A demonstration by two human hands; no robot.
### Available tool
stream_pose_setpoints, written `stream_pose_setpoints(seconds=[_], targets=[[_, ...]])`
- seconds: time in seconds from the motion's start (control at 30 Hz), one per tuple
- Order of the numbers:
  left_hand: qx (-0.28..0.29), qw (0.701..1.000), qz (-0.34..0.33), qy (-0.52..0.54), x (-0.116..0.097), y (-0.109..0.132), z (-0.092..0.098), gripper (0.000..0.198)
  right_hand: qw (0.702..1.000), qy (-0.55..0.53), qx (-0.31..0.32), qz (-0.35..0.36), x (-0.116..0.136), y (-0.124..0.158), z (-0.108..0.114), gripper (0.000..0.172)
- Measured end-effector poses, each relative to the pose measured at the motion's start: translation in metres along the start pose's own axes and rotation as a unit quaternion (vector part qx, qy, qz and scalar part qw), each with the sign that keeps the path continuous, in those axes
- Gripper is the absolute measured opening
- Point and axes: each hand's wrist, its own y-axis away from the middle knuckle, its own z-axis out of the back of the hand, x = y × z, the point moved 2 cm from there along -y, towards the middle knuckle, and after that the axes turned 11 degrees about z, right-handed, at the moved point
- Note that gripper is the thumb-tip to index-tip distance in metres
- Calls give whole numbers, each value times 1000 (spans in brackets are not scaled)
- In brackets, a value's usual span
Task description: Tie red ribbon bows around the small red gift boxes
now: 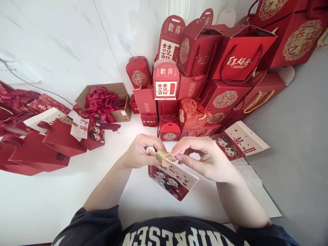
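Observation:
A red and cream paper gift bag [169, 181], printed with a cartoon couple, hangs tilted between my hands above the white table. My left hand [143, 152] is closed at its top edge, beside a looped gold ribbon [162, 158]. Thumb and forefinger of my right hand [205, 155] pinch the ribbon's curled end. The ribbon curves over the bag's top, and part of its path is hidden by my fingers. Just beyond my right hand lies a similar cartoon-printed gift bag [237, 141].
Red gift boxes [197, 51] are stacked high against the wall, some with rope handles. A cardboard box [123, 112] holds tangled dark red ribbons [102, 102]. Red bags [38, 150] lie at the left. A grey surface [294, 147] borders the right side.

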Motion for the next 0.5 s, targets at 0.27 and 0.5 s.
stream_pose_setpoints(seconds=[0.27, 0.5], targets=[[20, 1000, 14, 13, 5, 0, -2, 17, 997, -81, 6, -10, -10, -1, -1, 6], [-6, 996, 45, 72, 13, 1, -2, 33, 998, -49, 30, -3, -11, -3, -3, 8]])
